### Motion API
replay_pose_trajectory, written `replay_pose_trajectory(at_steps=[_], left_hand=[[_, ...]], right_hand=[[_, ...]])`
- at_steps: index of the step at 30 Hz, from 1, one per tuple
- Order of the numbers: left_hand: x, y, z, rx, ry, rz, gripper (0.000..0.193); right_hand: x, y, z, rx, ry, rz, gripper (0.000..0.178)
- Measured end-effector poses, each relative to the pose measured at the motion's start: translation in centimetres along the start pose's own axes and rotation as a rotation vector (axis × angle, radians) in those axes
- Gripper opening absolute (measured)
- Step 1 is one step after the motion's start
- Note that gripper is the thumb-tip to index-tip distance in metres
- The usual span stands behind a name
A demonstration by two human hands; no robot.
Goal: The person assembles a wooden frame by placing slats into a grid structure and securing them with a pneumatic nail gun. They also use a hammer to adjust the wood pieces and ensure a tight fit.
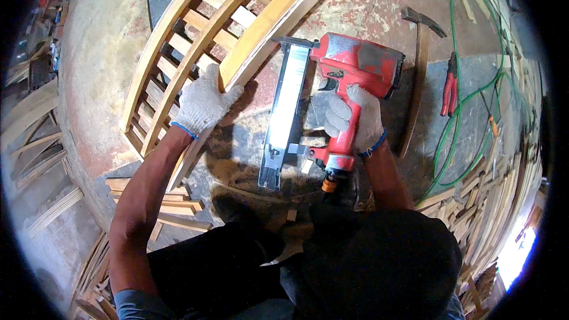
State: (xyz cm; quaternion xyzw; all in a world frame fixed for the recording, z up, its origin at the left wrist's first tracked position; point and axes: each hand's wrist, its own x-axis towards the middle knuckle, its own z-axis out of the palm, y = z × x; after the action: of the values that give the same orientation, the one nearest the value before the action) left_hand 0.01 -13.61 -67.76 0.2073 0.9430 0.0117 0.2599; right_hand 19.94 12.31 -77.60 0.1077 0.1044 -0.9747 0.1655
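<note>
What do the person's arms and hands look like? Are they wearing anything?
Yes! The left hand and right hand wear whitish, knitted-looking gloves with bright blue edging at the wrists. The forearms are bare. A grey-blue sleeve shows on the left upper arm.

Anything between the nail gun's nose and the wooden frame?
Nothing visible. The nail gun in the right hand has its nose close beside the wooden frame; the left hand is on the frame, clear of that gap.
</note>
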Motion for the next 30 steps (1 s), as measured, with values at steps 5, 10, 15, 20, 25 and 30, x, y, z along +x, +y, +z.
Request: replay_pose_trajectory(at_steps=[5, 10, 15, 20, 25, 30], left_hand=[[0.5, -0.8, 1.5, 0.019, 0.085, 0.038, 0.067], [1.1, -0.7, 1.3, 0.027, 0.059, 0.042, 0.068], [-0.1, 0.7, 0.0, 0.006, 0.049, 0.001, 0.065], [-5.6, -7.4, 4.1, 0.026, 0.234, 0.181, 0.078], [-5.6, -6.2, 2.9, -0.013, 0.136, 0.047, 0.070], [-3.0, 1.4, 1.1, -0.072, 0.160, -0.017, 0.064]], right_hand=[[0.2, 0.4, 0.3, -0.001, 0.063, -0.035, 0.046], [0.0, 0.3, -0.5, 0.044, 0.013, -0.095, 0.048], [0.3, 0.2, -0.9, 0.070, 0.066, -0.034, 0.044], [-1.4, 0.6, -0.9, 0.115, 0.137, -0.062, 0.048], [-1.1, 0.1, -2.2, 0.095, 0.033, -0.031, 0.042], [-1.1, -1.5, 1.3, 0.056, 0.045, -0.032, 0.045]])
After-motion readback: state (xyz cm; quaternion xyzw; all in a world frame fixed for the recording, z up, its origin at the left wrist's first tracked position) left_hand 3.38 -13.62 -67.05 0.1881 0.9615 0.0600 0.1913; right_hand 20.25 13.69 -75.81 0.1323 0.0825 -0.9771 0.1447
